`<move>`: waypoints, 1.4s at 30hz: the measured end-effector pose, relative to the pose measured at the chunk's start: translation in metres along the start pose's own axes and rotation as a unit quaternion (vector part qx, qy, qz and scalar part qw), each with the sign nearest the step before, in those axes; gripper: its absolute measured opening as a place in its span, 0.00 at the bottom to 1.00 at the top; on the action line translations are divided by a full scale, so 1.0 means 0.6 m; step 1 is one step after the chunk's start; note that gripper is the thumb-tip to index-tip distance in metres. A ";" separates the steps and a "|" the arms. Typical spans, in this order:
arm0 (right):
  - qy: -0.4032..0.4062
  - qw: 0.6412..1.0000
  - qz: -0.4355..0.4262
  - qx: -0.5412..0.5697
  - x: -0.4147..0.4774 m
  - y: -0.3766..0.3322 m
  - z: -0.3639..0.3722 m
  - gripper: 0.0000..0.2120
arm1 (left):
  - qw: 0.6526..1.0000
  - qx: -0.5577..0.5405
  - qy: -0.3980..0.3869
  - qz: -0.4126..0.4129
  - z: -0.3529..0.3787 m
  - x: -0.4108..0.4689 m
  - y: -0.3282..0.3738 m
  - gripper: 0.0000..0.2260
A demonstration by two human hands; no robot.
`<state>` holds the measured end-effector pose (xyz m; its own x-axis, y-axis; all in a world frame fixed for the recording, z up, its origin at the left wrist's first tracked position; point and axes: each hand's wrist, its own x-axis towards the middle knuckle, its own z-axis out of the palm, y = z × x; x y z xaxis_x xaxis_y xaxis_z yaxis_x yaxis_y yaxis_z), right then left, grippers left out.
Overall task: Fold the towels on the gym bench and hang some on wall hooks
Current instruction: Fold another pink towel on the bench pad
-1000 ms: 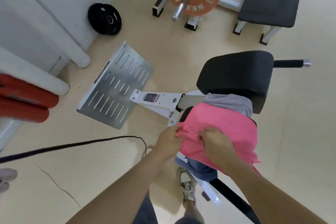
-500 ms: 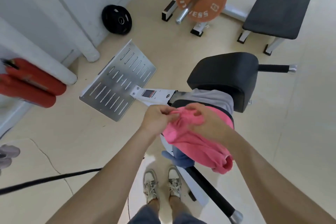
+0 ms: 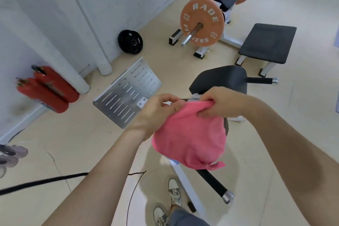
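A pink towel (image 3: 190,139) hangs in the air in front of me, held by its top edge. My left hand (image 3: 156,112) pinches the left end of that edge. My right hand (image 3: 220,102) grips the right end, a short span away. The towel droops bunched, its lower corner trailing at the right. Behind it stands the gym bench with its black pad (image 3: 220,79). The towel hides most of the bench's seat, and whatever else lies on the bench is out of sight.
A slotted metal footplate (image 3: 128,93) lies left of the bench. Two red fire extinguishers (image 3: 45,90) stand by the white wall. An orange weight plate (image 3: 201,22) on a bar, a black plate (image 3: 130,42) and a second black bench (image 3: 267,42) are farther back. A black cable (image 3: 42,181) crosses the floor.
Both hands have lifted the pink towel off the bench and moved apart along its edge. The view has tilted up, and the grey towel on the bench is now hidden.
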<state>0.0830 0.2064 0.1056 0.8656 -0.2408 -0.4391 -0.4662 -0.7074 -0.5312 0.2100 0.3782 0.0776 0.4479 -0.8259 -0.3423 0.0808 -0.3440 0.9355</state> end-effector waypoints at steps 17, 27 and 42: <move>-0.153 0.835 -0.169 0.501 -0.063 -0.039 -0.101 0.30 | 0.966 -0.231 0.102 0.055 -0.009 -0.146 0.129 0.22; 0.053 0.992 -0.061 -0.092 -0.176 0.162 -0.253 0.07 | 0.879 0.286 0.363 0.118 0.225 -0.111 0.214 0.07; -0.100 0.757 0.014 0.645 -0.136 0.238 -0.307 0.21 | 0.899 -0.216 0.381 -0.026 0.306 0.029 0.261 0.15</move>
<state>-0.0207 0.0027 0.1990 0.8673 -0.0461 -0.4957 -0.3864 0.5655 -0.7286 0.0672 0.2281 0.2023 0.8995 -0.2121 -0.3819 0.3840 -0.0331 0.9228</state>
